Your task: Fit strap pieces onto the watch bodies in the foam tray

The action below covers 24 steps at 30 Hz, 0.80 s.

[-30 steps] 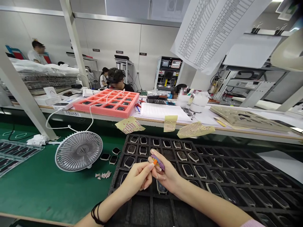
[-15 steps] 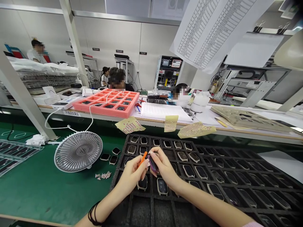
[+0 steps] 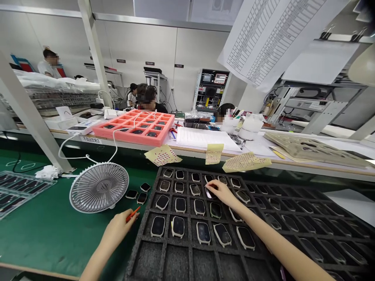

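Observation:
A black foam tray [image 3: 202, 261] fills the lower right, and several watch-shaped devices [image 3: 203, 233] with dark screens sit in its cells. My right hand [image 3: 224, 194] lies over the upper rows, its fingertips on a silver-edged device [image 3: 208, 192]. Part of that device is hidden by the fingers. My left hand [image 3: 118, 228] is off to the left, over the green mat [image 3: 43, 242] by the tray's edge. It grips a thin orange tool [image 3: 133, 214], and its tip points up and to the right.
A white desk fan [image 3: 99, 187] stands left of the tray, with a few loose devices [image 3: 142, 198] beside it. A clear tray of dark parts [image 3: 20, 183] lies far left. Across the bench are a pink foam tray [image 3: 134, 130] and a seated co-worker [image 3: 148, 99].
My hands have parted. The left hand moved left and down with the orange tool, and the right hand moved right and up, reaching down into the tray's upper rows.

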Tool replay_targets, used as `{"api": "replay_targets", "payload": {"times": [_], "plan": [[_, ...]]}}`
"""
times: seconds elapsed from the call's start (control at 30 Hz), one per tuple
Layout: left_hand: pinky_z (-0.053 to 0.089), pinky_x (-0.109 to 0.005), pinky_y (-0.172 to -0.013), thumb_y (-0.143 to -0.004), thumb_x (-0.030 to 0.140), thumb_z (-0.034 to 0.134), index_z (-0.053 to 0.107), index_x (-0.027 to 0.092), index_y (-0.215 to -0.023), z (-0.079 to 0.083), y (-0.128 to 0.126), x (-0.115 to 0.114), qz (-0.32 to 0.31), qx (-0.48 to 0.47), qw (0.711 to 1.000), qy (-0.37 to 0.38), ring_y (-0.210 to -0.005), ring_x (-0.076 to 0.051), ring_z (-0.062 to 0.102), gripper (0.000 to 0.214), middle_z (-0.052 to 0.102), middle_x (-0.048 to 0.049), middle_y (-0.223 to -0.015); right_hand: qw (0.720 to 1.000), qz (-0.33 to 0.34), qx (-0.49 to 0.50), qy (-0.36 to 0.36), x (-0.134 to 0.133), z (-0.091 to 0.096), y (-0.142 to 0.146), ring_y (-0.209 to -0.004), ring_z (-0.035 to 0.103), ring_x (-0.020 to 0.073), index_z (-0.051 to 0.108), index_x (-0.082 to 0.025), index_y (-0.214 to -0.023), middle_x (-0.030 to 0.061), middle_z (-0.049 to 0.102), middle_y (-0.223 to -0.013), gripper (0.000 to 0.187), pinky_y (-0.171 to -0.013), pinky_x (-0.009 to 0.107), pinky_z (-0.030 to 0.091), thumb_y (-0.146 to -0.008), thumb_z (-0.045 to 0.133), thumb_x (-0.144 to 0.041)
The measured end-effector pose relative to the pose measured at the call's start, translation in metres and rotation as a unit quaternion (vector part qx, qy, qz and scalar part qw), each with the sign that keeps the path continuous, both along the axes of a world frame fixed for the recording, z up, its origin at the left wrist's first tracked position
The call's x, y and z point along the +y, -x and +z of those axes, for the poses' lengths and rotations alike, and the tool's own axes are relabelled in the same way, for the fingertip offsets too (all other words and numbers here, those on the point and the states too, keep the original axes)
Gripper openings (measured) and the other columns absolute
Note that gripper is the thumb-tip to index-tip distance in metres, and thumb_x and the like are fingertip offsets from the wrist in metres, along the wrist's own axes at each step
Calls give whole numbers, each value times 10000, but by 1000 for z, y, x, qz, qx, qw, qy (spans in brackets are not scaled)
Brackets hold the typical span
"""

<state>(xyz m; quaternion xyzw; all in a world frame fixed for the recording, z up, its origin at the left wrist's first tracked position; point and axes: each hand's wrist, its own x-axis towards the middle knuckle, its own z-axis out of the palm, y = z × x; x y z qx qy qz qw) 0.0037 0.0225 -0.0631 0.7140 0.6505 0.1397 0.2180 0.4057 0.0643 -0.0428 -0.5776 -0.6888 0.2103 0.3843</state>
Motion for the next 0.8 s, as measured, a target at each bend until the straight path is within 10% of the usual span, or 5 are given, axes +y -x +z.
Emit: {"api": "replay_targets", "payload": {"times": [0.2, 0.5, 0.7, 0.8], "plan": [[425, -279, -630, -864, 405, 364, 510, 183, -996, -10, 2, 5, 44, -22, 999, 19, -793, -275, 661, 296, 683, -98, -831, 997, -2, -80, -13, -2, 6, 25, -893, 537, 275, 643, -237, -759, 66, 553, -830, 181, -853, 424, 386, -801, 572, -398], [318, -229, -474, -914, 483, 253, 465, 218, -1270, 46, -18, -16, 27, -132, 988, -70, -499, -178, 508, 492, 556, 6, -638, 999, 18, -24, 17, 11, 8, 63, -651, 493, 198, 463, -242, -705, -21, 479, -654, 247, -644, 329, 387, -701, 670, -376], [277, -219, -513, -922, 501, 332, 568, 190, -1080, 79, -62, -32, -99, -298, 949, -17, -519, -130, 399, 422, 396, 48, -561, 987, 96, 112, 70, -8, 30, 89, -500, 505, 148, 459, -245, -1001, -65, 485, -592, 274, -462, 246, 371, -834, 499, -458], [256, -198, -468, -918, 500, 346, 562, 172, -966, 88, -85, -33, -169, -383, 905, 83, -466, -92, 296, 396, 337, 74, -531, 931, 147, 301, 144, -26, 47, 107, -447, 500, 114, 487, -235, -991, -48, 536, -627, 284, -380, 207, 339, -843, 498, -477]]}}
